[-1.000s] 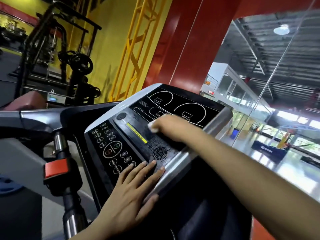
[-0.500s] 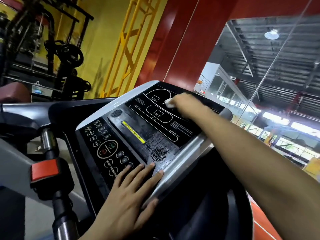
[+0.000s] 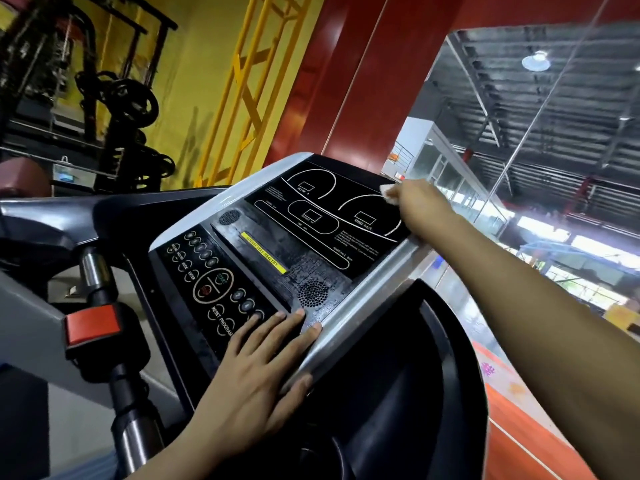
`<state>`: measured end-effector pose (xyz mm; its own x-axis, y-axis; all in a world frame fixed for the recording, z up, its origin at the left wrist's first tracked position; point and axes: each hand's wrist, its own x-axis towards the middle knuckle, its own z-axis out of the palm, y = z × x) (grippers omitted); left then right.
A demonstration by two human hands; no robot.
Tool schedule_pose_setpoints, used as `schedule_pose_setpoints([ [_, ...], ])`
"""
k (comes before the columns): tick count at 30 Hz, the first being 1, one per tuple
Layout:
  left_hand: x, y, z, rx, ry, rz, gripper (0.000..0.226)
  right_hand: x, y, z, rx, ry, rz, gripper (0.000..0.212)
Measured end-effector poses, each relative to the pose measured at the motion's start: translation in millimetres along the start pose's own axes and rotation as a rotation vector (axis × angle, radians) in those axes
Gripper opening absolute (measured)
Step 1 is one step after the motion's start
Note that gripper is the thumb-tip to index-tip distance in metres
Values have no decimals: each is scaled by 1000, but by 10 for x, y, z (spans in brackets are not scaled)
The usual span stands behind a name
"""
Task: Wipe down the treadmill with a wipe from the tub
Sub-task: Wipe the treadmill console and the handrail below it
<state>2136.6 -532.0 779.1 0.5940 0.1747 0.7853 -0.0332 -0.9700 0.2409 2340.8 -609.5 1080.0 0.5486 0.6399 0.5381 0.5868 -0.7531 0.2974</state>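
Bright daylight from the tall glass wall on the right (image 3: 519,202), blown-out patches low there, round ceiling lamp (image 3: 535,60) glowing, glare streak along the treadmill's silver console rail (image 3: 363,306), dim blurred left background, wide-angle bending at edges

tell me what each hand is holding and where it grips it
The right hand holds a white wipe bunched under its fingers, one edge showing. The left hand holds nothing, resting flat on the console.
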Motion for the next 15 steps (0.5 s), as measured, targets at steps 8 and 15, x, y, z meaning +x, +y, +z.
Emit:
schedule_pose_setpoints([
  [8, -3, 5, -6, -8, -9, -7, 56, -806, -651, 273, 277, -358, -497, 31],
  [15, -18, 25, -13, -32, -18, -26, 55, -293, 55, 44, 98, -88, -48, 41],
])
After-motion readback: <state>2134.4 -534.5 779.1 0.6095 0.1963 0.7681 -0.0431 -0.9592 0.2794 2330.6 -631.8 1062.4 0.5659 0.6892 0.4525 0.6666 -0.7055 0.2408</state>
